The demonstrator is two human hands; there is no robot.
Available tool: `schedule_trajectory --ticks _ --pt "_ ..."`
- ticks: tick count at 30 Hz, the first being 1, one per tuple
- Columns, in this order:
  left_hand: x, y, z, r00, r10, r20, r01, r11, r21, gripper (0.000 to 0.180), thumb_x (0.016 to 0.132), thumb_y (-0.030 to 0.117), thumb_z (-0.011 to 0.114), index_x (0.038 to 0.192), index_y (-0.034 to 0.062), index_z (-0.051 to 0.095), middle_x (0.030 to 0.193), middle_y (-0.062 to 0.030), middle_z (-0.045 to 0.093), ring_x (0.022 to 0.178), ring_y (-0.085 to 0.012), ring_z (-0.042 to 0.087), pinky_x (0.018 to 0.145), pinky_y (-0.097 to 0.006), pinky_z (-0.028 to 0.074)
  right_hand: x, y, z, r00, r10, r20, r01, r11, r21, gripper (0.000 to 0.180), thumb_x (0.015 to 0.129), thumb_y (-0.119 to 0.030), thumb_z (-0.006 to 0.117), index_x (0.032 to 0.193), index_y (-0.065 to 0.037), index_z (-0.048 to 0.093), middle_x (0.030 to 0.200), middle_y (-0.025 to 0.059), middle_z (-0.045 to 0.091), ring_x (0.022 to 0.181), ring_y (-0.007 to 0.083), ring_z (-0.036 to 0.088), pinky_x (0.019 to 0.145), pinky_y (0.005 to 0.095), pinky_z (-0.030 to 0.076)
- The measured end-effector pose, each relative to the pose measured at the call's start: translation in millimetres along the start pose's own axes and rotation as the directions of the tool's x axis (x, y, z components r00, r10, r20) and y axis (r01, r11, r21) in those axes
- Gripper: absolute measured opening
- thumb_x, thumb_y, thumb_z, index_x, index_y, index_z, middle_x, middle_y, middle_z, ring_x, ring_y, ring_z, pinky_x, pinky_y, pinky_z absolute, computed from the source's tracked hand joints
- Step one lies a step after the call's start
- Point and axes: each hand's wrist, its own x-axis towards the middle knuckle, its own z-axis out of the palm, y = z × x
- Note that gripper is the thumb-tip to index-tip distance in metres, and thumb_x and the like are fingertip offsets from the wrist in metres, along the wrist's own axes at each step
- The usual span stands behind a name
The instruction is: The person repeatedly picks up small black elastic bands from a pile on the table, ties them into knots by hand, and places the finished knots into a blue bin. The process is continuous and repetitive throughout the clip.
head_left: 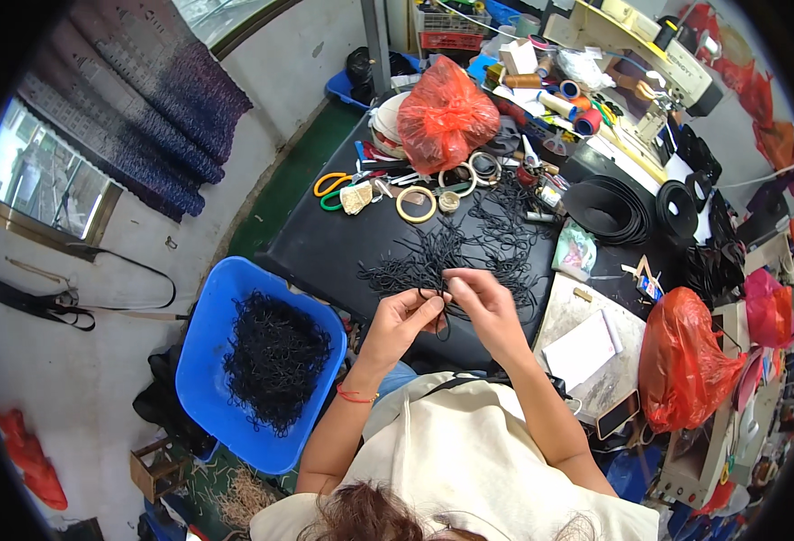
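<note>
Both hands meet over the near edge of the black table (325, 239), close together. My left hand (403, 322) pinches a thin black cord (444, 317) between thumb and forefinger. Against it, the fingers of my right hand (487, 307) are closed on the same cord, whose loose end hangs below. Just beyond my hands a tangled pile of black cords (451, 252) spreads across the tabletop. To my left stands a blue plastic tub (200, 361) holding a heap of similar black cords (275, 365).
Scissors (329, 185), tape rolls (416, 205) and a red plastic bag (447, 113) lie at the table's far side. On the right are a notepad (582, 347), a phone (618, 415), coiled black strap (606, 209) and another red bag (685, 361). A sewing machine (649, 54) stands at far right.
</note>
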Motion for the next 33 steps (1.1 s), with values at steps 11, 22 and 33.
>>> schedule_trajectory --ticks 11,22,33 --pt "-9.9 0.3 8.1 0.999 -0.043 -0.008 0.042 0.998 -0.045 0.015 0.088 0.014 0.058 0.089 0.0009 0.064 0.075 -0.0024 0.063 0.067 -0.0063 0.057 0.063 -0.019 0.047 0.7 13.8 -3.9 0.956 0.214 0.199 -0.258 0.938 0.232 0.019 0.092 -0.019 0.05 0.088 -0.002 0.056 0.08 0.0006 0.057 0.074 0.0059 0.051 0.066 0.0211 0.042" --pt "-0.1 -16.6 13.0 0.958 0.013 -0.287 -0.105 0.946 -0.306 0.01 0.088 0.009 0.056 0.095 0.002 0.058 0.084 -0.0085 0.064 0.08 -0.0171 0.065 0.074 -0.026 0.055 -17.0 19.3 -10.4 0.93 0.355 0.101 -0.362 0.929 0.073 0.029 0.092 -0.029 0.049 0.103 -0.002 0.055 0.086 0.0022 0.058 0.078 0.0086 0.054 0.064 0.022 0.042" --pt "-5.7 -18.1 16.1 0.981 -0.002 -0.192 -0.037 0.979 -0.2 0.013 0.088 0.011 0.057 0.093 -0.0002 0.056 0.083 -0.0094 0.064 0.078 -0.0174 0.065 0.073 -0.026 0.054 -6.1 26.3 -1.1 0.976 0.214 0.043 -0.218 0.962 0.167 0.02 0.087 -0.024 0.059 0.084 -0.004 0.06 0.069 -0.006 0.052 0.062 0.0014 0.041 0.054 0.0183 0.032"
